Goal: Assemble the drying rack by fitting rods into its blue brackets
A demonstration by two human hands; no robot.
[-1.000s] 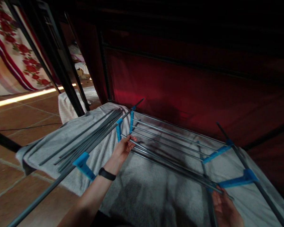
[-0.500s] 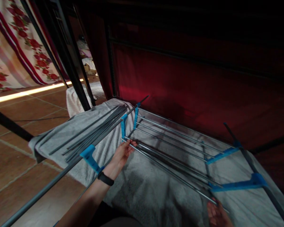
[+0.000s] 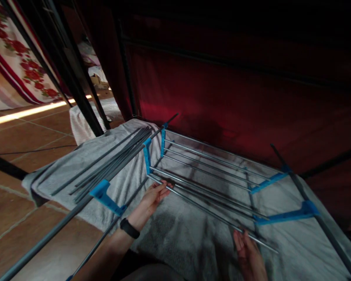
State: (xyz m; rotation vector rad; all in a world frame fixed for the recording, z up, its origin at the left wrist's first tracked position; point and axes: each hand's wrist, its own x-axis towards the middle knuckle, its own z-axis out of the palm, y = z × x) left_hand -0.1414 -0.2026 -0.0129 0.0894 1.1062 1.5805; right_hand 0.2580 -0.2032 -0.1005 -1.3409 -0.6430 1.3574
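A drying rack (image 3: 210, 164) of thin silver rods and blue plastic brackets (image 3: 286, 216) lies on a grey towel (image 3: 178, 234). Its nearest metal rod (image 3: 204, 208) runs slantwise from left to right. My left hand (image 3: 153, 197), with a black band on the wrist, pinches the rod's left end by the blue end bracket (image 3: 147, 156). Low in the picture, my right hand (image 3: 248, 253) has its fingers up against the rod near its right end; the grip is partly hidden.
A bundle of loose dark rods (image 3: 111, 166) lies on the towel at left, beside a long grey tube (image 3: 46, 238) with a blue clip (image 3: 103, 195). A dark red fabric wall (image 3: 236, 101) stands behind. Tiled floor (image 3: 23, 140) and black frame poles (image 3: 76, 86) are at left.
My left hand has slid a little down and toward me along the rod's left end. My right hand has moved left and further into view under the rod's right part.
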